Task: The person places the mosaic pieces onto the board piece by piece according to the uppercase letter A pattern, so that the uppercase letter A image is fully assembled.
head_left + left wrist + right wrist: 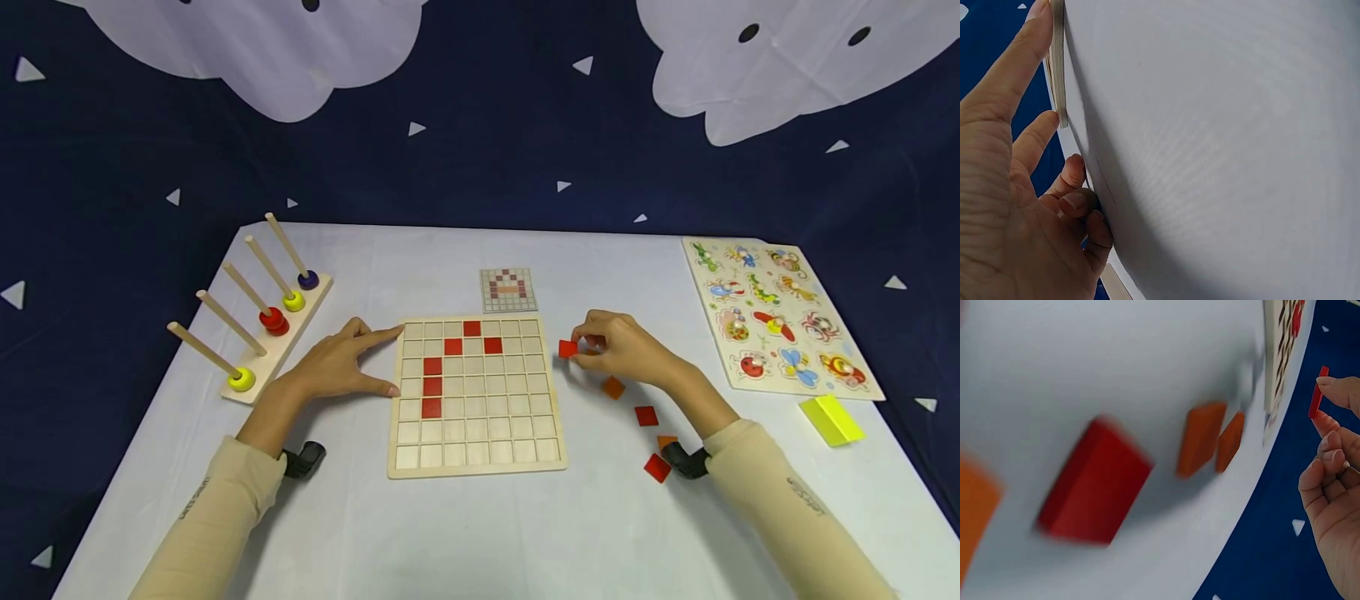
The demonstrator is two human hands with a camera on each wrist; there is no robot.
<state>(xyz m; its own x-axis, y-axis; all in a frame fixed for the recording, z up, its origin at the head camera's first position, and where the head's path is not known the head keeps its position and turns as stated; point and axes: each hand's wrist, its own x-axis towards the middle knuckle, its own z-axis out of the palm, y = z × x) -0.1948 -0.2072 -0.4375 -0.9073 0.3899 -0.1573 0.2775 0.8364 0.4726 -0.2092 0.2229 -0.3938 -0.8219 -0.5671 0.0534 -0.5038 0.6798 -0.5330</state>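
My right hand (626,350) pinches a small red square tile (567,349) between thumb and fingertips, just right of the wooden grid board (480,429). In the right wrist view that red tile (1318,394) stands on edge in the pinch. Thumb and index finger of my left hand (341,362) are spread and touch the board's left edge; the left wrist view shows its other fingers loosely bent. Several red tiles (432,387) sit in the board's upper and left cells. Behind the board lies a small pattern card (508,290).
Loose orange (613,387) and red (647,416) tiles lie below my right forearm. A peg stand (300,321) with coloured rings is at the left. An insect picture board (780,317) and a yellow block (832,421) lie at the right.
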